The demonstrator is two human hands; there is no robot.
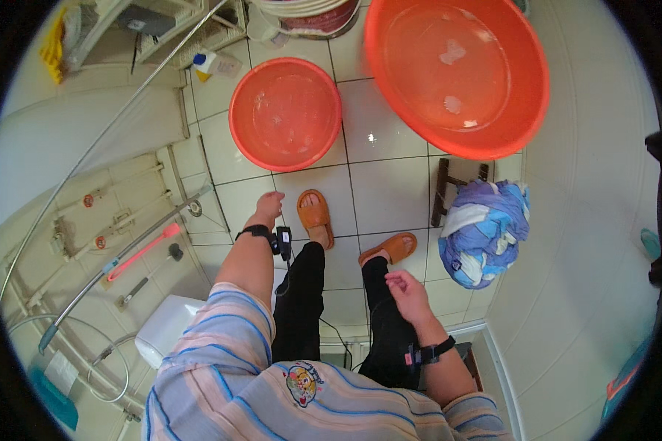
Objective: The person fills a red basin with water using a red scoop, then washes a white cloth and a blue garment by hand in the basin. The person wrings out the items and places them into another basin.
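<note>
My left hand (270, 208) hangs in the air over the tiles, below a small round orange plastic basin (285, 114) on the floor. Its fingers are loosely curled, and I see nothing in it. At the right, my right hand (405, 292) hangs over my right leg, fingers partly bent, with nothing visible in it. A large oval orange basin (447, 71) is at the upper right. Below that basin, a bundle of blue, purple and white fabric (482, 234) rests on or against a dark wooden stool (440, 193), whose seat is largely hidden.
Between my slippers (315, 212) and the basins lie pale floor tiles (389, 190). A white bottle with a blue cap (216, 63) stands by a rack at the upper left. Pipes, a mop-like pole (138, 242) and a pink brush (143, 252) line the left wall. A dark cable (339, 335) hangs near my legs.
</note>
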